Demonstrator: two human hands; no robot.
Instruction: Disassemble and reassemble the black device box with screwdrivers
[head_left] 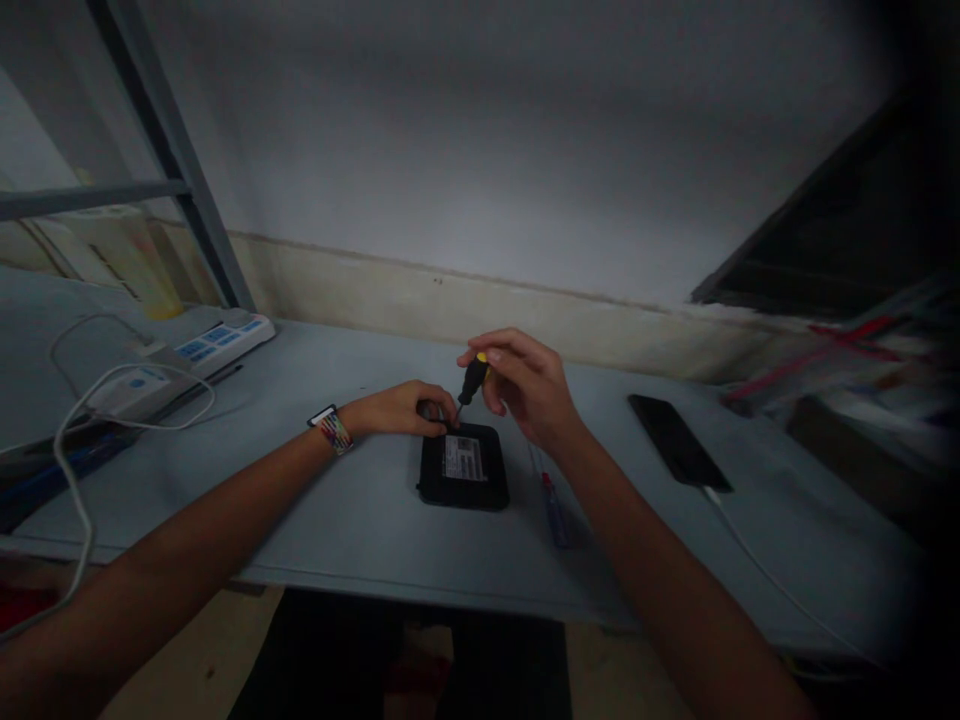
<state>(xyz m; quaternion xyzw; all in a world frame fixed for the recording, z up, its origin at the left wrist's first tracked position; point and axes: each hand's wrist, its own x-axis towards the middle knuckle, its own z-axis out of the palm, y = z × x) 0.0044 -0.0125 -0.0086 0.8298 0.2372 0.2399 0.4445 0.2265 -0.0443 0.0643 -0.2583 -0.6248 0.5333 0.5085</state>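
One slip of the tilted, black-and-yellow-handled metal screwdriver (pixel 472 382), fingertip-pinched by the right hand (pixel 531 382), could jab the left hand (pixel 409 408), half-curled, grip unclear, at the square black plastic box (pixel 465 465).

R hand (pixel 534 388) w/ screwdriver (pixel 472 380), blk box (pixel 465 465)

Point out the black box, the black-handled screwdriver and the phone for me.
Black box (pixel 463 466): head view, middle of its upward face.
Black-handled screwdriver (pixel 472 382): head view, on its handle.
Phone (pixel 679 441): head view, middle of its dark face.
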